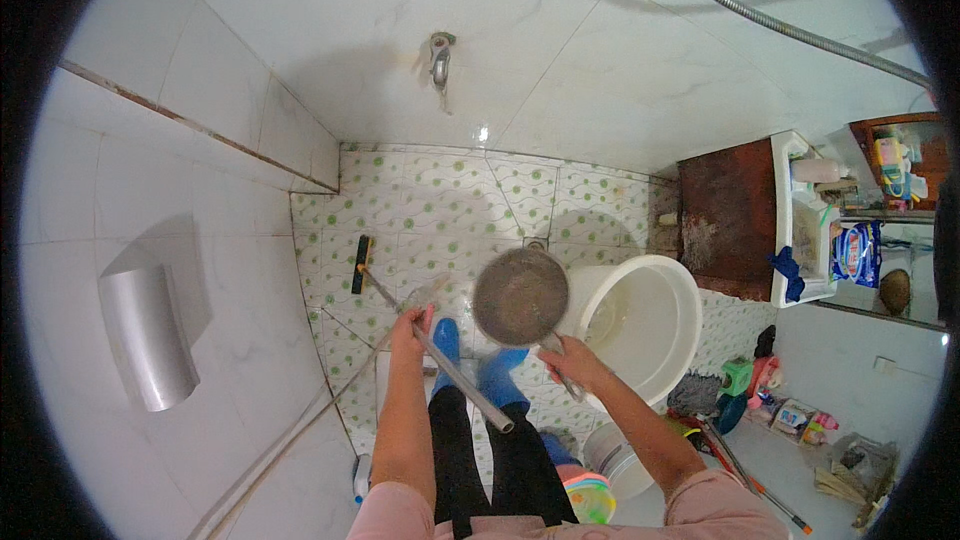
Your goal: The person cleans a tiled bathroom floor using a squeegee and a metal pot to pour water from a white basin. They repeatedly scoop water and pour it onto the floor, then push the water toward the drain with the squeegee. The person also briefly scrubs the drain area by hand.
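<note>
My left hand (412, 326) is closed around the grey pole of a floor brush (361, 265). The brush's black and yellow head rests on the patterned tile floor, and the pole's hollow end points back towards my legs. In my right hand (574, 360) is the handle of a round, grey-brown pan or ladle (522, 298), held beside a large white plastic tub (694, 330). Some water seems to lie inside the tub. Below the pan are my blue boots (499, 381).
Right of the tub stands a washbasin (781, 225) on a brown cabinet. A floor drain (535, 243) lies behind the pan. Another bucket (622, 457), colourful basins (591, 499) and mop poles lie at lower right. A hose (300, 435) runs along the left wall; a tap (440, 67) juts out ahead.
</note>
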### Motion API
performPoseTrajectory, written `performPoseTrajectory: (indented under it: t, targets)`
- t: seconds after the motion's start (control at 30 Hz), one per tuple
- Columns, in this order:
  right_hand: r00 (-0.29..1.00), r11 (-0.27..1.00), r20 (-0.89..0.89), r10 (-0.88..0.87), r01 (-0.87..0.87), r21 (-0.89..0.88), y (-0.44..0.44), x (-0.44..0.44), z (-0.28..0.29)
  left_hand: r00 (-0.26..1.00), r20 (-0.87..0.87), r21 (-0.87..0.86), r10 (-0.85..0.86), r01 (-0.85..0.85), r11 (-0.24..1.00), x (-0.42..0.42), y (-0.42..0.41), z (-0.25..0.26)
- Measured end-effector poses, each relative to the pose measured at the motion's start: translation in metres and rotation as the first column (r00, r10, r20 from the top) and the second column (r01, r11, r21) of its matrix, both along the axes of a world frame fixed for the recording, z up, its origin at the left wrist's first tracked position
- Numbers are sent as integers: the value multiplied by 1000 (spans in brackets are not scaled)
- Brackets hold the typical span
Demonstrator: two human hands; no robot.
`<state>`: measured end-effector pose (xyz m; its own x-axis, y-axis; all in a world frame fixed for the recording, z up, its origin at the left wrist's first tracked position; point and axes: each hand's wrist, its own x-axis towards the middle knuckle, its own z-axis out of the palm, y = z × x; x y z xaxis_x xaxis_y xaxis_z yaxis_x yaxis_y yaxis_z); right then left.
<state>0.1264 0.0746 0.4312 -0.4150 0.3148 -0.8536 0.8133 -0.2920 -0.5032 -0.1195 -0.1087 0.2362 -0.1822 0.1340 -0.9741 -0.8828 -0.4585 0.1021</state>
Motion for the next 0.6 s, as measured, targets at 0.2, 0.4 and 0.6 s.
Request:
performPoseTrajectory:
  t: [0.2, 0.4, 0.6]
  targets:
    - [976, 996, -200, -83, 86, 8, 88, -129, 0, 998, -2, -2, -58, 58, 998, 2, -26, 0]
    - [754, 805, -284, -592, 547, -227, 188, -97, 0, 997, -82, -55, -6, 1, 998, 11, -32, 11]
    - [615, 600, -135, -777, 788, 134, 253, 0, 39, 995, -86, -45, 50, -54, 998, 6, -47, 9]
